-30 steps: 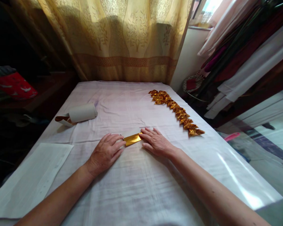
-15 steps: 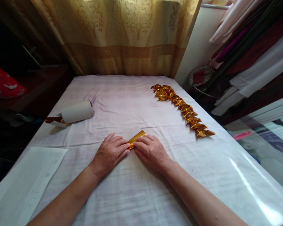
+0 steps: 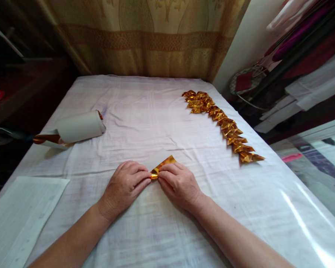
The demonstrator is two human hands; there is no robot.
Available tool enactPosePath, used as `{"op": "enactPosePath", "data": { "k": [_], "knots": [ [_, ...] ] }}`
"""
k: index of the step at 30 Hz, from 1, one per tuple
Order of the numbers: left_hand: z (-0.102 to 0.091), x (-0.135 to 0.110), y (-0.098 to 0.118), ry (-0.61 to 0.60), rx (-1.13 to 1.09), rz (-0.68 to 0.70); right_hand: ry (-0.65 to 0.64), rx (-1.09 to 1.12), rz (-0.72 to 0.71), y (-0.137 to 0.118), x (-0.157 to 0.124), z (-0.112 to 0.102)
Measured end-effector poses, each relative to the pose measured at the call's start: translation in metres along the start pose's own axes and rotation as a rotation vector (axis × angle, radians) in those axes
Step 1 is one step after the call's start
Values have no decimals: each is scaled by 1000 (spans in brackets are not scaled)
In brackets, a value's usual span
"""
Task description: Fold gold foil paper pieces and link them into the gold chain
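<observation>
A small sheet of gold foil paper [image 3: 164, 162] lies between my hands on the cloth-covered surface, its near edge rolled or folded over. Its pale backing shows at the far left of the sheet. My left hand [image 3: 126, 182] pinches the left end of the fold with fingers closed. On the other side, my right hand [image 3: 180, 183] grips the fold with thumb and fingertips, close to the left one. The parts of the foil under the fingers are hidden.
A chain of folded gold foil pieces [image 3: 226, 128] curves along the right side. A white-backed roll of gold foil [image 3: 79, 127] lies at the left, above a white sheet [image 3: 30, 212]. A patterned curtain [image 3: 150, 48] hangs behind; clothes [image 3: 315, 85] hang at right.
The near edge of the foil is turned over further, and more of the pale backing shows. My left hand has shifted slightly left and down. The view has tilted downward.
</observation>
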State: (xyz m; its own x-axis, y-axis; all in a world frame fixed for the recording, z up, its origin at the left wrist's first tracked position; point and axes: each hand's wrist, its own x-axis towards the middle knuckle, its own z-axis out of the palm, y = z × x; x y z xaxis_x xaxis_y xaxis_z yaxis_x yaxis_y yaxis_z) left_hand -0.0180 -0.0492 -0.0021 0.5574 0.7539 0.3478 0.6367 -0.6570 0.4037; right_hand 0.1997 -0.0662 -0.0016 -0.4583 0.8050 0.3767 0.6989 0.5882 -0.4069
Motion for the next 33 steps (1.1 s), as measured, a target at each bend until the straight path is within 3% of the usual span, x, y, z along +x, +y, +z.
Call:
{"op": "enactPosePath", "data": {
  "k": [16, 33],
  "knots": [
    [5, 6, 8, 1, 15, -124, -20, -5, 248, -13, 9, 7],
    [10, 10, 14, 13, 20, -244, -1, 28, 253, -10, 8, 11]
  ]
}}
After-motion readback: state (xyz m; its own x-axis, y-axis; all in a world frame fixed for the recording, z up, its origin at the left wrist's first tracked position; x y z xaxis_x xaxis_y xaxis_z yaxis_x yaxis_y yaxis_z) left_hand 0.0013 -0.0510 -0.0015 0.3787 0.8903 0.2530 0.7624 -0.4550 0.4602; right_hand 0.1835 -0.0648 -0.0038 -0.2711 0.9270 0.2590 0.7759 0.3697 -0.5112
